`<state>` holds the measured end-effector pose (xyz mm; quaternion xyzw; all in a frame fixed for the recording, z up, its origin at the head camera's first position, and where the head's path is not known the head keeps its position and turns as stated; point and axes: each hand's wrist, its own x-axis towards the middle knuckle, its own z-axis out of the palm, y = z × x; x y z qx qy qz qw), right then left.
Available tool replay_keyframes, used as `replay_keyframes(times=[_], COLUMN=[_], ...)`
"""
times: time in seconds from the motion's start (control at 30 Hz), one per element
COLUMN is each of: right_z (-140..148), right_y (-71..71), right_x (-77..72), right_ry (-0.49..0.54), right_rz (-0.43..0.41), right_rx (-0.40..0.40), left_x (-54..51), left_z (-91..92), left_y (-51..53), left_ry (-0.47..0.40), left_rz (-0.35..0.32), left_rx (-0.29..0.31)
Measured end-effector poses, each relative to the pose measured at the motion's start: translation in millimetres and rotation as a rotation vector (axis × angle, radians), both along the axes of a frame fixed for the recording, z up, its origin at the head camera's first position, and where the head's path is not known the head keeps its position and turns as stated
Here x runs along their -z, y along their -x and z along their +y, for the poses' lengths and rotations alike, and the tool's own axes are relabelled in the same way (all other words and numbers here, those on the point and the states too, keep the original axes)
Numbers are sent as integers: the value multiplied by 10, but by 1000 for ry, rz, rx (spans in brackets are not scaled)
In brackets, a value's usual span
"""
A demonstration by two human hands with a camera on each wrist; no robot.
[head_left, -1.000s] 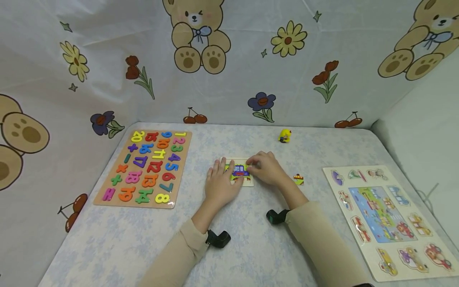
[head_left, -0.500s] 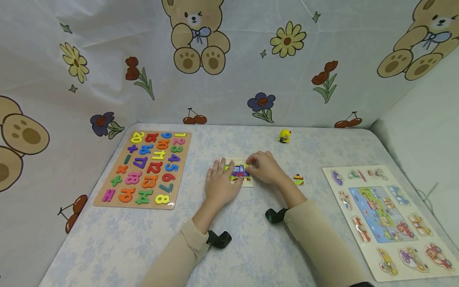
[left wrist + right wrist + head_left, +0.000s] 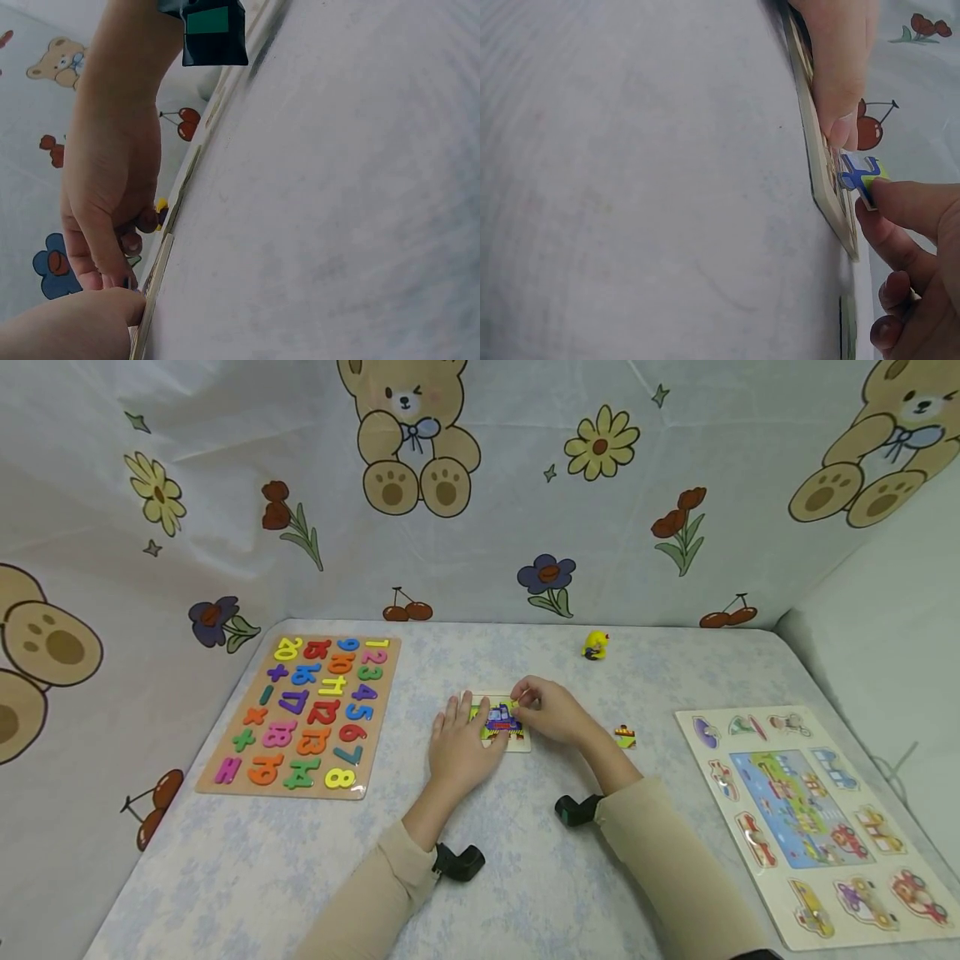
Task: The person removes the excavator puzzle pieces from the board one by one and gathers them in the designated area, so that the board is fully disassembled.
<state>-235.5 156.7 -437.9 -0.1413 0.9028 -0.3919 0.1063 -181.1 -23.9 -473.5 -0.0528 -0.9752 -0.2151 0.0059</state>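
Note:
A small jigsaw puzzle board (image 3: 522, 747) with a blue and purple vehicle picture lies at the middle of the table. My left hand (image 3: 465, 747) rests on its left part, fingers spread and straight. At the board's right side, my right hand (image 3: 553, 710) pinches a blue and yellow-green puzzle piece (image 3: 868, 180) between thumb and index finger. In the right wrist view, that piece stands tilted above the board's surface, close to the left hand's thumb or fingertip. A loose yellow, green and red puzzle piece (image 3: 624, 737) lies on the table to the right of the right hand.
A wooden number board (image 3: 247, 783) with colourful digits lies at the left. On the right is a large picture puzzle board (image 3: 776, 893) with several animal and vehicle shapes. A small yellow toy figure (image 3: 596, 645) stands near the back edge, before a patterned cloth.
My right hand has shifted slightly left, its fingers changing angle at the board's upper right with the pinched piece. The left hand has stayed in place.

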Motion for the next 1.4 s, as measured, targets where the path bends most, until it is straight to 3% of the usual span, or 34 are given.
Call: replay_keyframes(times=[0.53, 0.9, 1.13, 1.4], right_z=[192, 799, 1204, 1435], right_y=[-4, 92, 193, 206], right_x=[-77, -150, -136, -165], right_ry=[26, 14, -66, -128], right_rz=[-21, -15, -36, -57], right_rx=[106, 193, 270, 355], left_x=[11, -15, -21, -8], left_z=[3, 3, -1, -1], left_y=[-10, -24, -38, -24], left_ry=[-6, -19, -36, -32], left_rz=[-2, -15, -5, -2], left_rx=[-3, 1, 1, -1])
